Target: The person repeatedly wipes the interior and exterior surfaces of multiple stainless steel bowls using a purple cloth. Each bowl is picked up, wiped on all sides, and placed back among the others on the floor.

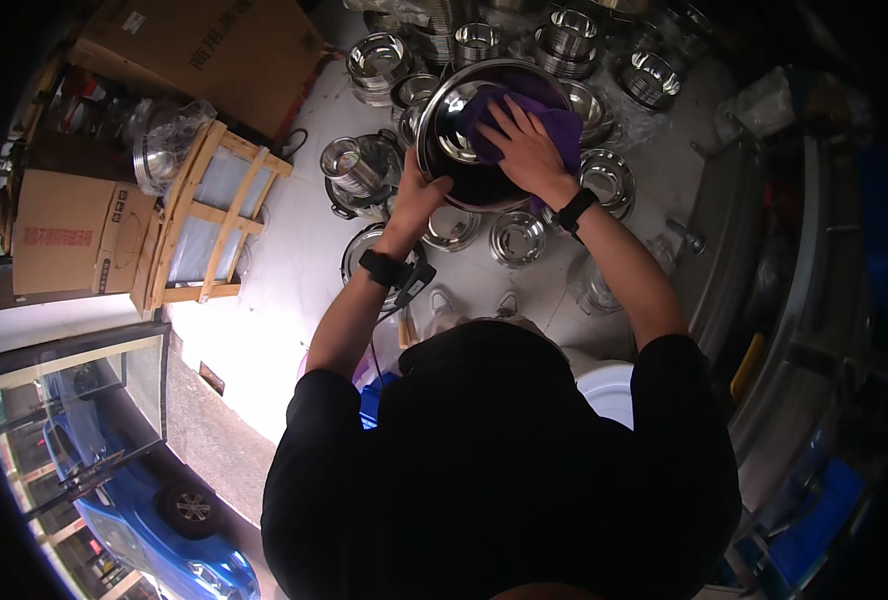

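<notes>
A large round stainless steel basin point(476, 186) is tilted up in front of me, its shiny inside toward me. My left hand point(420, 200) grips its lower left rim, thumb on the inner side. Inside the basin, my right hand point(528, 152) lies flat with fingers spread on a purple cloth point(560, 128), pressing it to the metal. Part of the cloth hangs down by my right wrist. Below the basin, a round steel dish point(518, 239) and a shallow steel pan point(451, 228) sit on the pale floor.
Stacked steel pots point(379, 62) and bowls point(650, 78) crowd the floor beyond the basin. To the left stand a wooden crate point(204, 215), a cardboard box point(74, 235) and a bigger carton point(199, 60). Metal shelving point(729, 220) runs along the right. A white tub point(607, 392) is close by my right side.
</notes>
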